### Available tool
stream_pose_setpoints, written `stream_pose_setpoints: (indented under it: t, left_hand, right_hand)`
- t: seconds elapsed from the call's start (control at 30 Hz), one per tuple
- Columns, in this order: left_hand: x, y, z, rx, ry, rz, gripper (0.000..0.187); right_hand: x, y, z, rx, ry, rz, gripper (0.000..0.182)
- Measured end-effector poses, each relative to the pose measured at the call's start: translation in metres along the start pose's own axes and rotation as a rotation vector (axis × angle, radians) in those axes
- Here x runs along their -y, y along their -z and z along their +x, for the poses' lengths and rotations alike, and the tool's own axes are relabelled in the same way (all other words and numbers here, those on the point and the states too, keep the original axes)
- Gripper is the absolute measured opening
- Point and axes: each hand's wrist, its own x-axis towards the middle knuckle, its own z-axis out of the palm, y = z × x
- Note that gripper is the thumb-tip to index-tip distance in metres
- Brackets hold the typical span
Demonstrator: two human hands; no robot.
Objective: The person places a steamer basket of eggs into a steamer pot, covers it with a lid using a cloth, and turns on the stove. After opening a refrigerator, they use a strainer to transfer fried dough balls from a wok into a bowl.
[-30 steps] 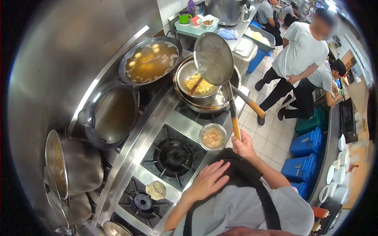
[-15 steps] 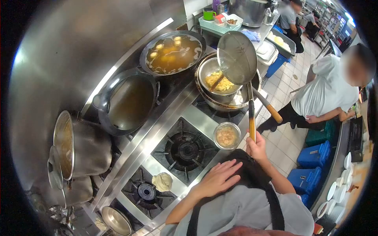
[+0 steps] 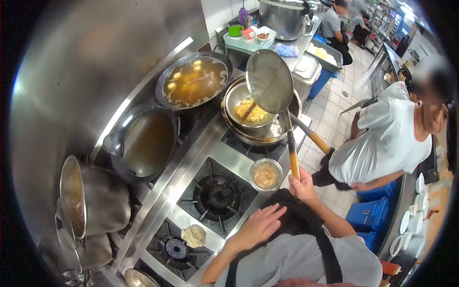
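My right hand (image 3: 302, 184) is closed round the wooden handle of a wide mesh strainer (image 3: 270, 79). The strainer's round head is raised over a metal bowl (image 3: 232, 103) holding yellow, crumbly food (image 3: 251, 111), with a brown stick-like utensil leaning in it. Under that bowl is a larger vessel (image 3: 287, 130), and a second wooden handle (image 3: 318, 142) juts out beside it. My left hand (image 3: 262, 224) rests flat against my black apron, fingers stretched out and holding nothing. Near both hands, a small metal bowl (image 3: 266, 175) contains pale, wet pieces in liquid.
Two woks stand at the back: one with brown liquid and floating pieces (image 3: 193, 79), one with darker liquid (image 3: 148, 143). A tall pot (image 3: 107, 201) is at left. A cloth (image 3: 193, 236) lies by the burners (image 3: 221, 196). A co-worker in white (image 3: 377, 143) stands at right.
My view has shifted, so the stove sits lower and further left. The co-worker at right has turned and changed position. My right hand still holds the strainer over the bowl.
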Motion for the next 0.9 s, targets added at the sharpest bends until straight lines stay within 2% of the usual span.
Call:
stream_pose_setpoints:
  t: [0.13, 0.63, 0.9]
  left_hand:
    - [-0.011, 0.006, 0.001, 0.054, 0.009, 0.052, 0.055]
    - [-0.007, 0.001, -0.008, -0.063, -0.016, 0.039, 0.055]
    - [0.001, -0.002, -0.004, -0.030, 0.006, 0.052, 0.056]
  right_hand:
    - [0.010, -0.006, -0.003, -0.033, 0.001, -0.026, 0.035]
    - [-0.008, -0.004, 0.002, -0.023, -0.002, 0.012, 0.036]
    - [0.004, -0.008, 0.001, -0.016, -0.002, -0.064, 0.039]
